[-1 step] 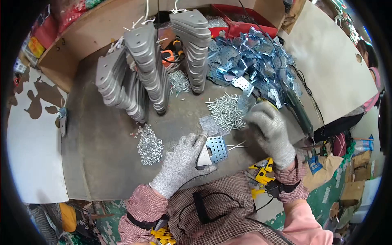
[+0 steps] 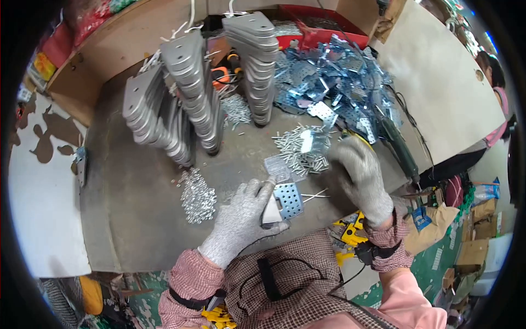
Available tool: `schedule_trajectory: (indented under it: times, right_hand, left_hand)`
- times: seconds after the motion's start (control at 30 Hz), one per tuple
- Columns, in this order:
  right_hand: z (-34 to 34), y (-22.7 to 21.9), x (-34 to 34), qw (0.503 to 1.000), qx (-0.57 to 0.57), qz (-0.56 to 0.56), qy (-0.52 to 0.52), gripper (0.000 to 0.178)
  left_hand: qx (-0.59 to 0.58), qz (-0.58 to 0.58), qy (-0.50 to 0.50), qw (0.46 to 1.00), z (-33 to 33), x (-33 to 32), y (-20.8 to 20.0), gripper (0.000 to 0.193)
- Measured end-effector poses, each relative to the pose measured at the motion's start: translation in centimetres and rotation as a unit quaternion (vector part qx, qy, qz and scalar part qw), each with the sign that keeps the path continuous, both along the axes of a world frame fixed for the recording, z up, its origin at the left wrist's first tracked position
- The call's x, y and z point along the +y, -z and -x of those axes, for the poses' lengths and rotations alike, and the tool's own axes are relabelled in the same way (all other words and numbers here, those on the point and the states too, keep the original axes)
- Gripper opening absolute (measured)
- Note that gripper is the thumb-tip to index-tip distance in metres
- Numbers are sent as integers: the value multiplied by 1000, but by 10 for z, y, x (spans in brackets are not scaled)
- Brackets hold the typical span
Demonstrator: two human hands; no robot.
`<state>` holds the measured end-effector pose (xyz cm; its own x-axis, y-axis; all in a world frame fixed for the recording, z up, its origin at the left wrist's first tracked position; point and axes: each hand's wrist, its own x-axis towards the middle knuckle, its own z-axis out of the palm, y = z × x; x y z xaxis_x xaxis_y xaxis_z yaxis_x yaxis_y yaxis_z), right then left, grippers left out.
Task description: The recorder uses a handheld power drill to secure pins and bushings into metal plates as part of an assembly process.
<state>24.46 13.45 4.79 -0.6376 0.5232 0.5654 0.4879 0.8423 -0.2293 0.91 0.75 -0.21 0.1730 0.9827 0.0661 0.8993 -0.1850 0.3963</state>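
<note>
My left hand (image 2: 241,216), in a grey knit glove, is closed around a perforated bluish metal plate (image 2: 289,200) and a pale flat-faced piece (image 2: 270,211) beside it. Its thumb lies along the near side, fingers along the far side. Two thin rods (image 2: 314,194) stick out to the right of the plate. My right hand (image 2: 361,175), gloved too, is bent and blurred right of a heap of screws (image 2: 298,151); its fingertips are unclear. A see-through-looking rectangular piece (image 2: 315,141) shows over the screws. Clear plastic pieces (image 2: 279,169) lie just beyond the held plate.
Stacks of grey metal brackets (image 2: 189,77) stand at the back left. Small nuts (image 2: 198,198) are heaped left of my left hand. Perforated metal plates (image 2: 334,82) pile up before red bins (image 2: 329,24). A dark power driver (image 2: 402,151) sits at the right, near yellow clips (image 2: 353,233).
The whole view has shifted slightly. The see-through-looking piece lies farther left over the screws, away from my right hand. My left hand keeps its hold.
</note>
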Motion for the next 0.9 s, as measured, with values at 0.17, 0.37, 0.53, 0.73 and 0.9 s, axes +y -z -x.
schedule_trajectory:
  times: [0.17, 0.37, 0.53, 0.73, 0.9]
  right_hand:
    - [-9, 15, 56, 986, -3, 3, 167, 24]
    - [-31, 39, 28, 964, -93, 120, 219, 19]
    - [-1, 55, 40, 937, -208, 78, 269, 18]
    - [10, 21, -30, 886, 76, 456, -37, 17]
    - [28, 53, -54, 954, -39, 236, -183, 19]
  left_hand:
    - [-22, 6, -12, 1000, 1, -4, 9, 100]
    - [-8, -21, -11, 1000, -3, -5, 9, 103]
    - [-17, -11, 2, 1000, 0, -8, 4, 103]
    - [-14, 16, -7, 1000, -1, -5, 8, 100]
    - [-32, -22, 1, 999, 2, -5, 12, 97]
